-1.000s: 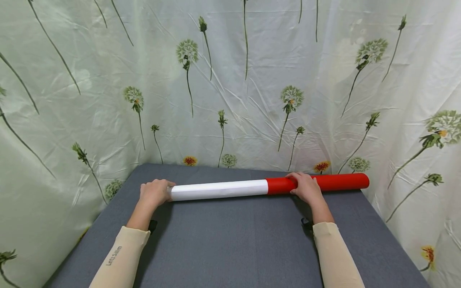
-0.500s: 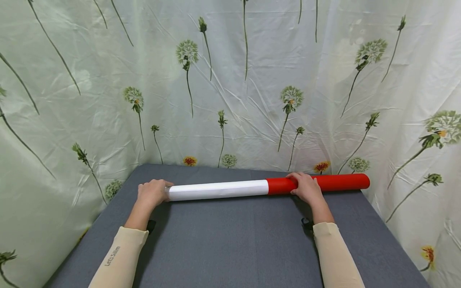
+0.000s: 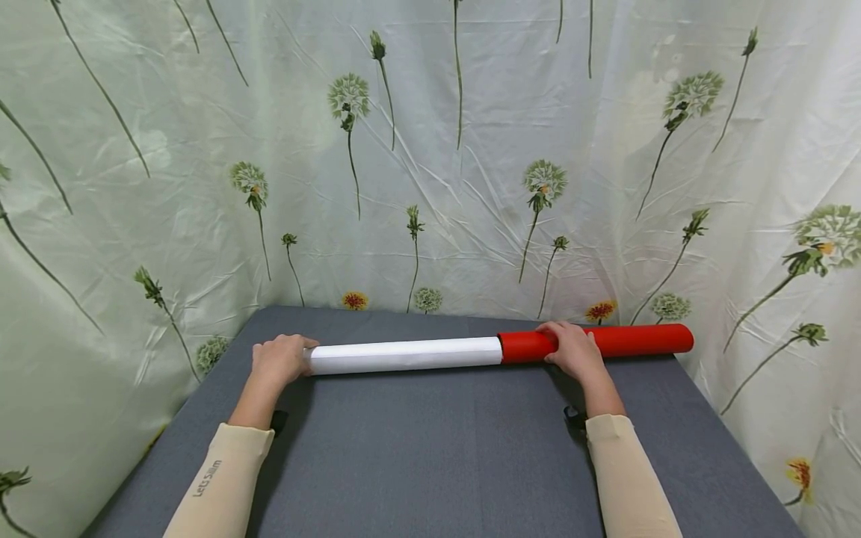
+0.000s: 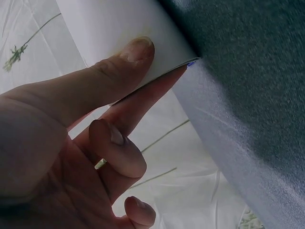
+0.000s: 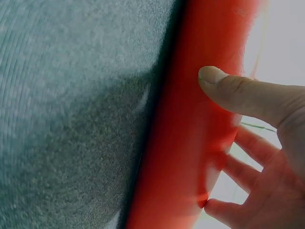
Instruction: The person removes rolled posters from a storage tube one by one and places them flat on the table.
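A long white paper roll (image 3: 403, 356) lies across the far part of the table, its right end inside a red tube (image 3: 639, 341). At the roll's left end, my left hand (image 3: 279, 359) pinches the rim. The left wrist view has the thumb (image 4: 138, 50) on the outer face and the index finger (image 4: 152, 95) in at the open end, the other fingers curled below. My right hand (image 3: 575, 350) holds the red tube near its left end. In the right wrist view its thumb (image 5: 214, 78) lies along the near side, with fingertips against the far side.
The dark grey table (image 3: 417, 448) runs back to a pale curtain (image 3: 430, 149) printed with dandelions, which also hangs at both sides. The red tube's right end reaches the table's right edge.
My left hand has drifted slightly left with the white roll's end, and a little more white shows outside the red tube. My right hand and the tube have shifted very slightly right.
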{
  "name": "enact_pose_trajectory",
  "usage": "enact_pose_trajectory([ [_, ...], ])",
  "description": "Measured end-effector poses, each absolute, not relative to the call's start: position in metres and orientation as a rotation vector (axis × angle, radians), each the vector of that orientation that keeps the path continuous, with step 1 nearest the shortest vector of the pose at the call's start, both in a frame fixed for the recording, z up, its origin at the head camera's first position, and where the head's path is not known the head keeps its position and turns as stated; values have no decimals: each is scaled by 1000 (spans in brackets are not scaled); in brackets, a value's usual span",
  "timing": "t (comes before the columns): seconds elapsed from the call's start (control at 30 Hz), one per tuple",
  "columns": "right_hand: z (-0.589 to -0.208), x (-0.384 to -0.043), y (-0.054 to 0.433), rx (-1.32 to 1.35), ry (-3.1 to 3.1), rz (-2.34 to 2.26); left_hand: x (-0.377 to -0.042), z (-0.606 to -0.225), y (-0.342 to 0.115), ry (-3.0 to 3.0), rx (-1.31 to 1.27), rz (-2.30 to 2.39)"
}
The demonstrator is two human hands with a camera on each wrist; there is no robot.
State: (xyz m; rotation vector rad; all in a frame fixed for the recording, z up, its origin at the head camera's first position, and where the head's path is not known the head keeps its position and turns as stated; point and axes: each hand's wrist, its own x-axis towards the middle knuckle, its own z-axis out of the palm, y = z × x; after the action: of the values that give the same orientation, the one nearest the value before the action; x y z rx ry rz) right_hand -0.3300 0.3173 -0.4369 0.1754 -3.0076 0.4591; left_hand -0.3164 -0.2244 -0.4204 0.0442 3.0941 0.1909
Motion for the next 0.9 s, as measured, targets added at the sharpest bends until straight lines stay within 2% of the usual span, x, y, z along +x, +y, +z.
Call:
enact_pose_trajectory([
  [0.9, -436, -330, 316, 150, -3033, 455, -319, -421, -234, 3094, 90, 220],
])
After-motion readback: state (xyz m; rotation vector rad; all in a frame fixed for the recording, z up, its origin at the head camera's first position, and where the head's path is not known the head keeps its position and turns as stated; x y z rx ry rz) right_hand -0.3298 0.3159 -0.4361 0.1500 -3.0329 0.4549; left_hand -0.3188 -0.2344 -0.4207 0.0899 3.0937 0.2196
